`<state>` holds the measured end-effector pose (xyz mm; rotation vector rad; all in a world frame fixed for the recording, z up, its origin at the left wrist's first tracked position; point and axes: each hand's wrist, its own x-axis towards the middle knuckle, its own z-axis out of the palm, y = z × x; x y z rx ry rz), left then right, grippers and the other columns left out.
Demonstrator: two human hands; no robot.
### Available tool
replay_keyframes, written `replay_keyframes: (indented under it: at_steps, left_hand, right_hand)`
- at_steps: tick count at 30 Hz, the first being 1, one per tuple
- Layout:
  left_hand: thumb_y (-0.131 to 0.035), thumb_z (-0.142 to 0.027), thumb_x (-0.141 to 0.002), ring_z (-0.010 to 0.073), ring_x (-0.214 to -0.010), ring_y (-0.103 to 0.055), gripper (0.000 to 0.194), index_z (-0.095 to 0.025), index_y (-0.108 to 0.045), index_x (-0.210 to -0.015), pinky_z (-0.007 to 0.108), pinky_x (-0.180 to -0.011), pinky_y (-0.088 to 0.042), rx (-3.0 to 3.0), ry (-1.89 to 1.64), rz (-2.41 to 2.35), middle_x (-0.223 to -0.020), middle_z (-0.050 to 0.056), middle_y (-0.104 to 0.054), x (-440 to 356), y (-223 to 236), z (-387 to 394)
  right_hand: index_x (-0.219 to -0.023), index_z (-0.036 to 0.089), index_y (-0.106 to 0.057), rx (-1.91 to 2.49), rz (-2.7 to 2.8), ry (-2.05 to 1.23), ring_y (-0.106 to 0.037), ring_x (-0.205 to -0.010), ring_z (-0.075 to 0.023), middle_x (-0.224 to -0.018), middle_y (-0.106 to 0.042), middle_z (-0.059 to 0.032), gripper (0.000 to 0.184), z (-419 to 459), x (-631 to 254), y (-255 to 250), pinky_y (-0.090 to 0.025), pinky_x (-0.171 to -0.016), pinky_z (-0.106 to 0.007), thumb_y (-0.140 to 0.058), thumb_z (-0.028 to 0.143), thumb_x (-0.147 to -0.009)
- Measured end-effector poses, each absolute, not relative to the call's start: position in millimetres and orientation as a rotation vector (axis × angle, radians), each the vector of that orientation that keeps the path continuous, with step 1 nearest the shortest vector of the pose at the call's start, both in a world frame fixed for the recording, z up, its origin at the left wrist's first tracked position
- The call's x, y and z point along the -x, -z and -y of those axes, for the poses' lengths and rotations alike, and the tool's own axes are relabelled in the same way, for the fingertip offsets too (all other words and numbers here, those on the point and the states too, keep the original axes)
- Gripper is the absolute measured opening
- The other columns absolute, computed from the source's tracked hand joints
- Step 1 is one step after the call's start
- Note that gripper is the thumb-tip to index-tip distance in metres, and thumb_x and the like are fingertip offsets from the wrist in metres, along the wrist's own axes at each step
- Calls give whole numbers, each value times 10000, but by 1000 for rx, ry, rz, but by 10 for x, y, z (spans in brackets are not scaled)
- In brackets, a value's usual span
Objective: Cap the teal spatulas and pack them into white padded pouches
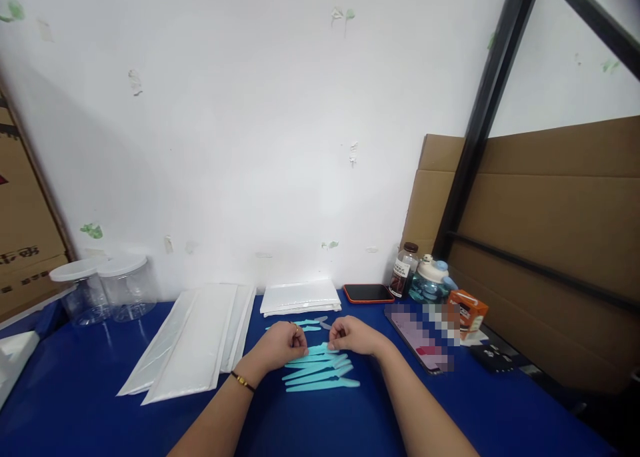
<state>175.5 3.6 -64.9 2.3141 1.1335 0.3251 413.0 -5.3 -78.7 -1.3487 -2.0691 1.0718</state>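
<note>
Presently pinching one slim turquoise plastic stick point(317, 351) by left end with left hand point(281, 345), right end with right hand point(355, 337), just beyond similar sticks point(323, 385) on flat blue tabletop point(320, 425).

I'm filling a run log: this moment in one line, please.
left hand: at teal sticks | right hand: at teal sticks | grip: unclear | white packets: left and beyond | surface: blue tabletop

A single head-worn view, close above the flat blue desk point(65, 403), faces forward and down toward the white wall point(250, 143) along its far edge.
</note>
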Motion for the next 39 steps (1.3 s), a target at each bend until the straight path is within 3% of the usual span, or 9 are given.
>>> replay_keyframes:
  at_steps: [4,22,30,35,39]
  left_hand:
    - [-517,-358,-727,110,-608,-525,228,-176,-655,-729,201,-542,-327,-2366,-406,-1210,-683,0,-634,-1743,614,-77]
    - [-505,-341,-733,120,-631,-536,212,-201,-663,-720,212,-587,-331,-2464,-424,-1285,-679,-4,-650,-1714,598,-135]
    - [-510,-299,-723,124,-651,-564,172,-206,-655,-715,215,-617,-352,-2368,-422,-1390,-684,-9,-651,-1535,595,-196]
    - [-570,-317,-699,151,-777,-575,160,-221,-657,-794,231,-694,-359,-2402,-565,-1437,-826,7,-652,-1625,565,-145]
    - [-597,-393,-676,137,-720,-564,201,-227,-661,-770,214,-615,-348,-2416,-498,-1354,-775,-6,-637,-1700,545,-73]
  right_hand:
    - [-668,145,-628,1318,2016,-942,-440,-534,-86,-577,-542,29,181,41,-4086,772,-323,-496,-185,-675,318,-649]
    - [-674,134,-631,1287,1976,-988,-468,-541,-90,-581,-548,19,148,24,-4060,770,-339,-506,-186,-676,274,-666]
    - [-678,131,-619,1420,1876,-853,-455,-531,-86,-588,-554,15,179,-57,-4211,839,-331,-489,-186,-670,302,-671]
    - [-662,138,-645,1464,1890,-715,-478,-550,-90,-621,-592,3,138,-26,-4159,798,-344,-500,-187,-661,275,-662]
    - [-678,142,-669,1426,2049,-917,-496,-528,-94,-585,-603,12,170,33,-4159,778,-357,-492,-188,-688,303,-627]
